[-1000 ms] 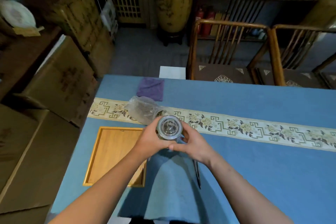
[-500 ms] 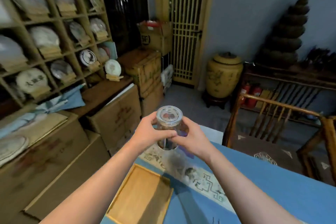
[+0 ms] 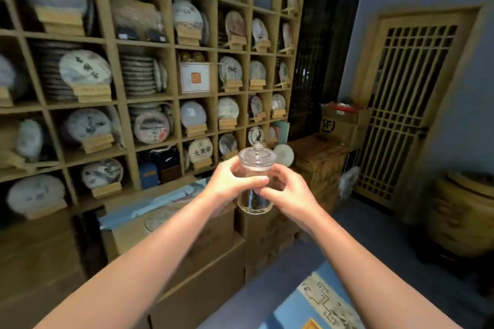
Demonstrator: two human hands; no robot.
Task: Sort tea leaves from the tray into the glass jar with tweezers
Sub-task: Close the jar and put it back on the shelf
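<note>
A clear glass jar (image 3: 256, 168) with a knobbed glass lid on it is held upright in the air in front of me, high above the table. A few dark tea leaves lie in its bottom. My left hand (image 3: 232, 184) grips its left side, fingers curled round the glass. My right hand (image 3: 288, 191) grips the right side, thumb across the front. Only a corner of the wooden tray (image 3: 311, 324) shows at the bottom edge. Tweezers are out of view.
A corner of the blue table (image 3: 280, 307) with its patterned runner (image 3: 328, 302) lies low right. Tall wooden shelves (image 3: 165, 99) of wrapped tea cakes fill the left. Cardboard boxes (image 3: 203, 270) stand below, a lattice door (image 3: 406, 112) and a big ceramic jar (image 3: 462, 211) at right.
Both hands have lifted the jar up off the table and my view has swung up and left, from the tabletop to the shelves. The grip on the jar is unchanged.
</note>
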